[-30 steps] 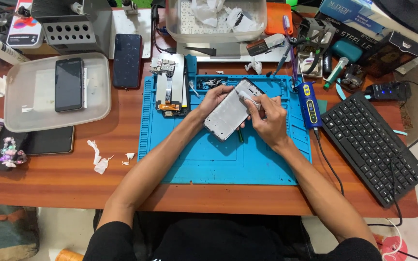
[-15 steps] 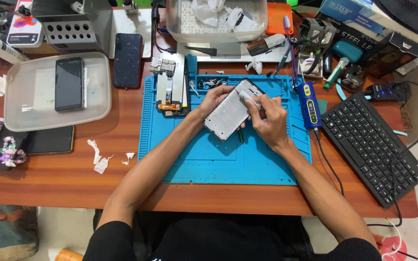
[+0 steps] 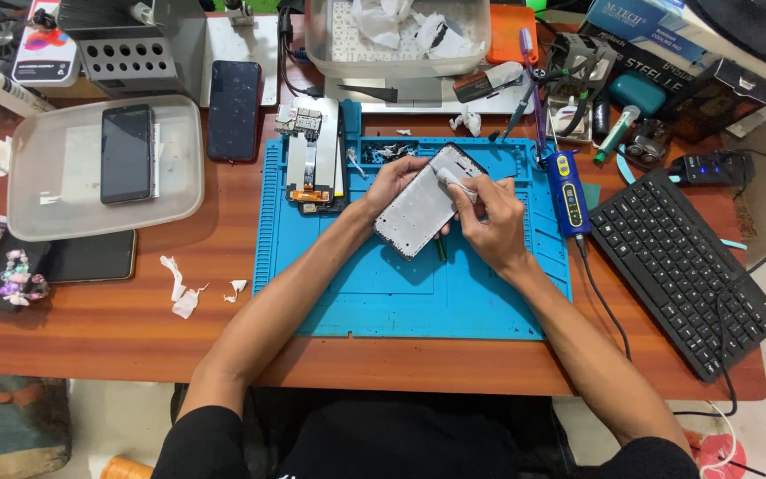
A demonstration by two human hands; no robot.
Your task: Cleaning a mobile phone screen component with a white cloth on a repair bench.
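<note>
The left hand (image 3: 389, 182) grips the far edge of a grey phone frame (image 3: 423, 211), holding it tilted above the blue mat (image 3: 356, 284) on the bench (image 3: 135, 328). The right hand (image 3: 489, 217), fingers pinched shut on a small white wad (image 3: 454, 180), presses it against the frame's upper end. A black keyboard (image 3: 684, 266) lies well to the right of that hand.

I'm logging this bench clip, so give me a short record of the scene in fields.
Surface: blue mat on a wooden desk
Left hand: grips the phone frame at its upper left edge, tilted
Right hand: presses a white wad onto the frame's upper end
Left of mat: clear tray holding a dark phone
Right of mat: black keyboard
Mat's top left: opened phone
</note>
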